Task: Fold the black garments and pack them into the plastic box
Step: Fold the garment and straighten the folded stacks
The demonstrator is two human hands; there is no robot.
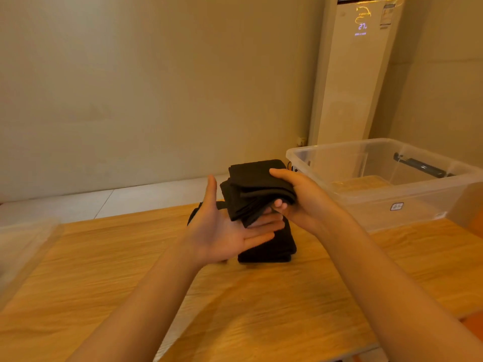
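Head view. Right hand [300, 197] clamps a folded garment [257, 182], fingers above and thumb below, so the folds hold. Left hand [227, 231], flat and palm up, props it from beneath. The garment hangs above a black pile [271, 248] on the worktop [156, 283], beside the open box [379, 205].

Matt black cloth garments [257, 184], glossy clear plastic box [339, 152], smooth grained wood table [130, 270].

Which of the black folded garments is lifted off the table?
The upper folded garment, gripped by the right hand with the left hand open beneath it; the other folded garment lies on the wooden table.
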